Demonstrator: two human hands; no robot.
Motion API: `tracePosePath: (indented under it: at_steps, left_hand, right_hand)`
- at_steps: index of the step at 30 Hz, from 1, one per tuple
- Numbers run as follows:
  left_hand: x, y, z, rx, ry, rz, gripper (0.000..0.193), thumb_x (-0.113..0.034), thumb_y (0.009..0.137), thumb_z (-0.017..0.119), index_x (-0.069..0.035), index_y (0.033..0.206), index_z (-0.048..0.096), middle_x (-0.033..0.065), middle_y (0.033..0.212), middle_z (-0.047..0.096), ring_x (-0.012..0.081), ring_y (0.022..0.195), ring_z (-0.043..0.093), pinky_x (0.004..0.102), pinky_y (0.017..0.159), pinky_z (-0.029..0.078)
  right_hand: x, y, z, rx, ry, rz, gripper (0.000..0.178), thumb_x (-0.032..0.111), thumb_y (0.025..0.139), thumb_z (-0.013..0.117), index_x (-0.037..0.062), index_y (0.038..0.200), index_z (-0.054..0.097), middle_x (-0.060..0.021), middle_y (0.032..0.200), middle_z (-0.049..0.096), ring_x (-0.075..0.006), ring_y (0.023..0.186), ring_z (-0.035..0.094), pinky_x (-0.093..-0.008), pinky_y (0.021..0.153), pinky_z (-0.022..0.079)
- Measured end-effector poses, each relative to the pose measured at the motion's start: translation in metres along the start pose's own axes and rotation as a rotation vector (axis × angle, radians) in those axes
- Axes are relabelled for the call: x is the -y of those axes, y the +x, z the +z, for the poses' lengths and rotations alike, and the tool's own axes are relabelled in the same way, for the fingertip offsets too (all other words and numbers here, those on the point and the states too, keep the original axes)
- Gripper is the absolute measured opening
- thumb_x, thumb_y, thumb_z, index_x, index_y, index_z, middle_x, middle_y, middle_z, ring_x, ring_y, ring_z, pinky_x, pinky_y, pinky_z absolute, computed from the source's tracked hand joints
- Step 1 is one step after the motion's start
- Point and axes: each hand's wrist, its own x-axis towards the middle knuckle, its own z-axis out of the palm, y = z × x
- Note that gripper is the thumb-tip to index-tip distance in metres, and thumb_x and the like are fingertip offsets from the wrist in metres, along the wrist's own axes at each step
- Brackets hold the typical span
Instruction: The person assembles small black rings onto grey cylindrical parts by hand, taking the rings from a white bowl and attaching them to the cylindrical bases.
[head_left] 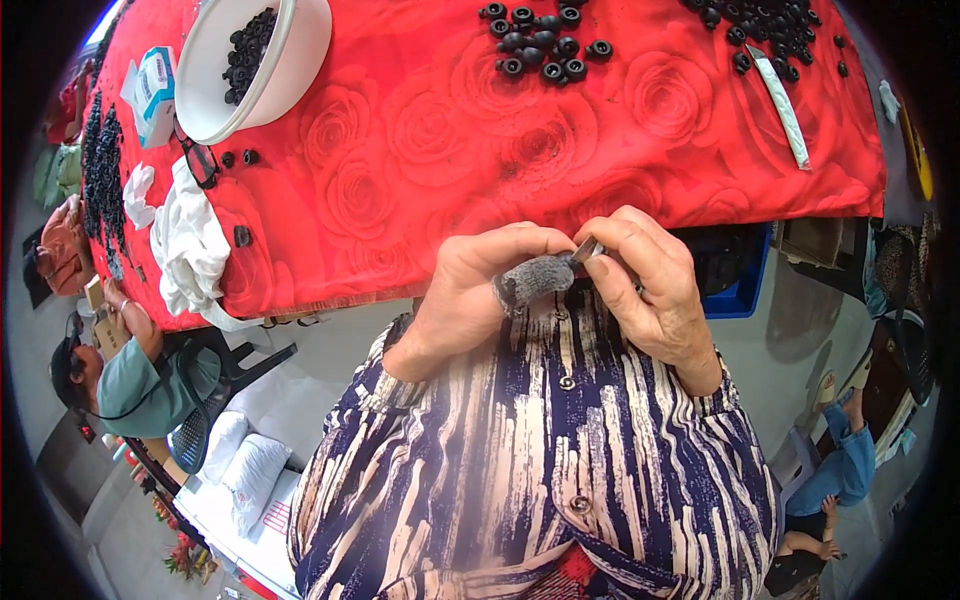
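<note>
Both my hands are together in front of my chest, just off the near edge of the red table. My left hand [470, 285] is closed, with a grey knitted finger sleeve [537, 282] covering one of its digits. At its fingertips is a tiny dark piece, mostly hidden. My right hand [650, 290] pinches a small metal blade [588, 249] between thumb and fingers, its end against that dark piece. Across the table lie small black round parts with hollow ends [540, 42], grouped in a loose cluster.
On the red cloth [420, 190] stand a white bowl [308, 60] of black parts and a tissue box [152, 95]. Glasses [200, 162], a white cloth [190, 245], a wrapped strip [780, 105] and another black pile [770, 30] lie around. A co-worker [150, 380] sits at left.
</note>
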Motion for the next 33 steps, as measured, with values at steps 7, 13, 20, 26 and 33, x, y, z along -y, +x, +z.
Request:
tracePosePath:
  at_steps: [7,13,20,26,33]
  left_hand:
    - [-0.002,-0.001,0.001,-0.014,0.0,-0.075,0.02,0.0,0.086,0.058,0.001,0.105,0.064,0.0013,0.091,0.062,0.0055,0.075,0.055,0.0188,0.065,0.045]
    - [-0.001,-0.002,0.003,-0.029,-0.02,-0.093,0.019,-0.002,0.087,0.058,0.0,0.104,0.065,0.0007,0.09,0.063,0.0048,0.073,0.056,0.0186,0.063,0.045]
    - [-0.001,0.003,0.001,-0.089,0.059,0.028,0.018,-0.003,0.087,0.059,0.0,0.103,0.065,0.001,0.084,0.063,0.0046,0.071,0.056,0.0191,0.06,0.045]
    - [0.0,-0.003,-0.001,-0.052,0.029,-0.013,0.02,-0.009,0.087,0.062,0.0,0.104,0.065,0.0018,0.083,0.064,0.0051,0.068,0.056,0.0187,0.061,0.046]
    - [0.006,-0.005,-0.004,0.007,-0.109,-0.084,0.021,-0.008,0.086,0.063,0.001,0.105,0.065,0.0048,0.084,0.066,0.0061,0.068,0.059,0.0186,0.058,0.049]
  right_hand:
    - [-0.005,0.006,-0.009,0.106,-0.003,-0.063,0.018,0.0,0.074,0.062,-0.001,0.092,0.057,-0.0127,0.072,0.052,-0.0305,0.065,0.054,-0.037,0.058,0.043]
    - [-0.009,0.008,-0.014,0.176,0.018,-0.1,0.018,0.001,0.073,0.063,-0.0009,0.09,0.057,-0.0129,0.073,0.054,-0.0305,0.066,0.055,-0.0377,0.058,0.043]
    - [-0.002,-0.007,-0.02,0.253,-0.075,-0.126,0.018,0.005,0.074,0.065,-0.0004,0.089,0.058,-0.0093,0.072,0.055,-0.0239,0.062,0.054,-0.0341,0.056,0.041]
    - [0.008,-0.002,-0.016,-0.051,0.034,-0.045,0.036,-0.005,0.064,0.071,-0.0006,0.098,0.062,-0.0088,0.071,0.055,-0.0197,0.058,0.052,-0.0288,0.052,0.041]
    - [0.002,0.004,0.002,-0.032,0.054,-0.291,0.03,-0.006,0.064,0.071,-0.0019,0.093,0.062,-0.0065,0.069,0.057,-0.0153,0.056,0.049,-0.0263,0.049,0.036]
